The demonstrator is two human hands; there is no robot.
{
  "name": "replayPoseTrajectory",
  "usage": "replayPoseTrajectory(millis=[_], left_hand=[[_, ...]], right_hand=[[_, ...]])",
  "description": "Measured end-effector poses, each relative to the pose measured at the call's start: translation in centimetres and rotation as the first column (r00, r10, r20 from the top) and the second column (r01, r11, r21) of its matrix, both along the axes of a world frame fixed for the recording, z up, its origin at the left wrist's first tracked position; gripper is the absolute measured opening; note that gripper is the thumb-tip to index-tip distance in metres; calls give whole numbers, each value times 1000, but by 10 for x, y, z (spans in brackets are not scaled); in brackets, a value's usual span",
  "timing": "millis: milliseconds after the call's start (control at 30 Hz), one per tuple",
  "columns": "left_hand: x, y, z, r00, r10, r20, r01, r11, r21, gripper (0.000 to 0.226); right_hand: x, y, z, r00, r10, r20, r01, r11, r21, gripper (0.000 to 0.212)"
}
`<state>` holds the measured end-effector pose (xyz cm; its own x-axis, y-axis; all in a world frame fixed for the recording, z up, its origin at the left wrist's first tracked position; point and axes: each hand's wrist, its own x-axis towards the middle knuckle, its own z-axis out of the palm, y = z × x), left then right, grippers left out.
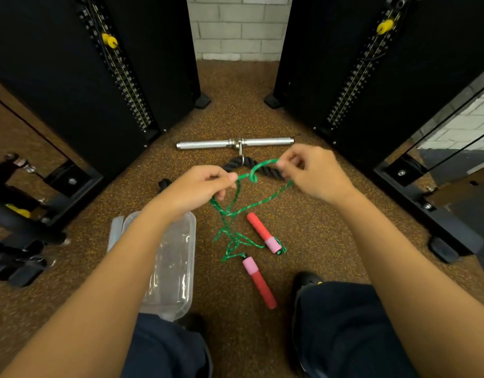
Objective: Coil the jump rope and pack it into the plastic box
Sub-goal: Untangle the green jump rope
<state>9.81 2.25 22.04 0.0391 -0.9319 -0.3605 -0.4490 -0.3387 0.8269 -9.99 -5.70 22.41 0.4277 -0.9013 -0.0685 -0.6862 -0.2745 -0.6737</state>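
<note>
My left hand [201, 186] is closed in a pinch on the green braided jump rope [236, 211]; thumb and fingertips clamp the cord just left of a small loop or knot in it. My right hand [310, 173] is likewise closed, with the fingertips pinching the same cord on the other side of that loop. Both hands are raised above the speckled brown rubber floor [317, 241], and the short span of cord between them is held taut.

From the hands, several strands hang down and gather in a loose tangle on the floor. The two red foam handles with pink collars lie on the floor at the ends of the cord: the far handle [264, 232] lies to the right of the tangle, the near handle [258, 282] below it. They are near each other but not touching.

The clear rectangular plastic box [175, 257] sits open on the floor to the left of the tangle, partly hidden beneath my left forearm. A clear lid [114, 230] lies against its left side.

A chrome straight cable bar [234, 143] lies on the floor beyond the hands, with a black braided rope attachment [239, 162] clipped to its centre. Black weight-stack columns stand on either side.
</note>
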Motion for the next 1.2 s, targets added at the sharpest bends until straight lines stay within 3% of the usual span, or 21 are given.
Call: replayPoseTrajectory(millis=[67,200,367,467,533,567,667,733,800,900,967,1100,1200], left_hand=[[4,0,1,999,23,-25,-24,1000,-7,29],[3,-1,-5,999,-9,-49,12,998,58,25],[12,-6,-9,926,331,-182,-323,943,74,23],[14,-8,-6,849,452,-275,-445,891,92,24],[11,-8,-5,852,422,-311,-411,906,102,23],[8,-8,-4,855,395,-337,-380,918,112,22],[-1,-7,-2,850,331,-410,-301,944,137,17],[-6,-7,-1,831,305,-465,-272,952,139,14],[-9,-7,0,802,286,-524,-255,958,132,13],[-10,-8,-2,817,256,-517,-249,965,83,16],[-7,-8,-4,844,246,-476,-257,965,43,20],[-13,-6,-4,850,79,-521,-70,997,37,47],[-22,-2,-2,838,-100,-536,143,989,39,53]], right_hand=[[-10,-8,0,980,-195,23,196,980,-27,8],[-15,-11,-4,943,-333,-14,333,943,-24,11],[-23,-16,-8,853,-516,-80,512,857,-63,20],[-23,-14,-10,838,-458,-297,490,871,39,27],[-16,-7,-10,873,-267,-407,324,943,75,36],[-12,-6,-9,910,-135,-393,180,980,79,40],[2,5,-1,956,254,-149,-222,954,201,43],[14,15,2,941,333,62,-335,888,314,41],[24,24,0,940,301,161,-337,890,307,35],[29,25,-3,955,237,177,-270,943,197,18],[29,23,1,935,203,292,-284,920,270,14],[30,20,11,760,-74,646,-348,793,501,15],[30,18,14,615,-293,732,-364,718,593,12]])
